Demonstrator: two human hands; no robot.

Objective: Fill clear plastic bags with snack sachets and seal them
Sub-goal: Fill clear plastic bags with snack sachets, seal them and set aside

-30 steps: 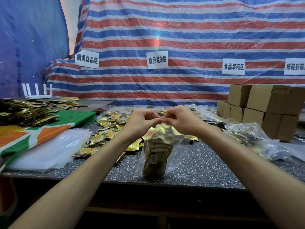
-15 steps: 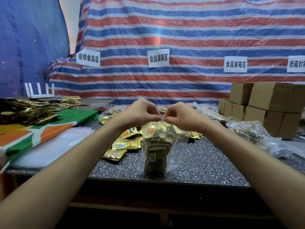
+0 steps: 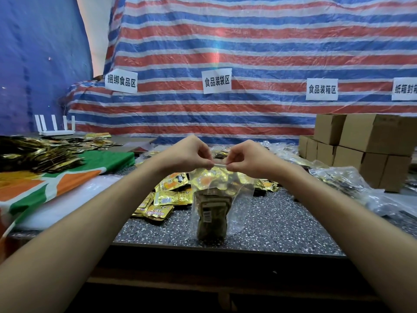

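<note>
Both the left hand (image 3: 191, 154) and the right hand (image 3: 246, 158) are pinching the top strip of the clear bag (image 3: 216, 199), which is standing on the speckled desk (image 3: 282, 227), holding dark sachets (image 3: 212, 215), just right of loose gold sachets (image 3: 167, 195).

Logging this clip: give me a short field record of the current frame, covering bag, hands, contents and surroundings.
Bag: clear plastic bag standing upright on the speckled table
Left hand: pinches the bag's top strip, left end
Right hand: pinches the same strip, right end
Contents: dark sachets in the lower part
Seal: cannot tell if fully closed
Nearby: loose gold sachets behind-left of the bag; cardboard boxes far right
</note>
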